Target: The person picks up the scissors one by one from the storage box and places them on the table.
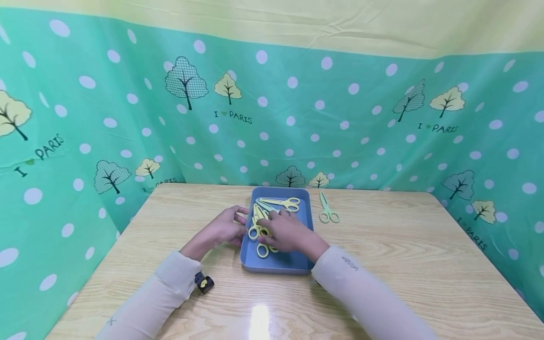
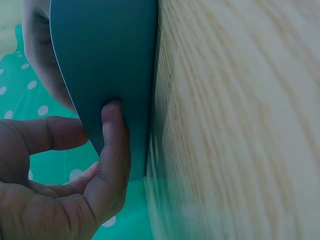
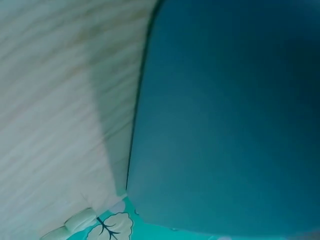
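A blue tray [image 1: 276, 270] lies on the table with several pairs of scissors inside. A yellow pair of scissors [image 1: 292, 204] rests near its far end; more yellow scissors [image 1: 253, 233] overlap in its left half, with a light green blade among them. My left hand [image 1: 231, 226] grips the tray's left wall, one fingertip against its outer side and another at the rim in the left wrist view. Over the pile, my right hand [image 1: 289, 232] reaches down with bent fingers at the scissor handles; whether it grips a pair I cannot tell. The right wrist view shows mostly tray wall [image 3: 215, 130].
One light green pair of scissors [image 1: 327, 212] lies on the wooden table [image 1: 403, 255], just right of the tray. Behind the table hangs a green dotted curtain [image 1: 314, 127] with tree prints. A small black device [image 1: 205, 283] is strapped at the left wrist.
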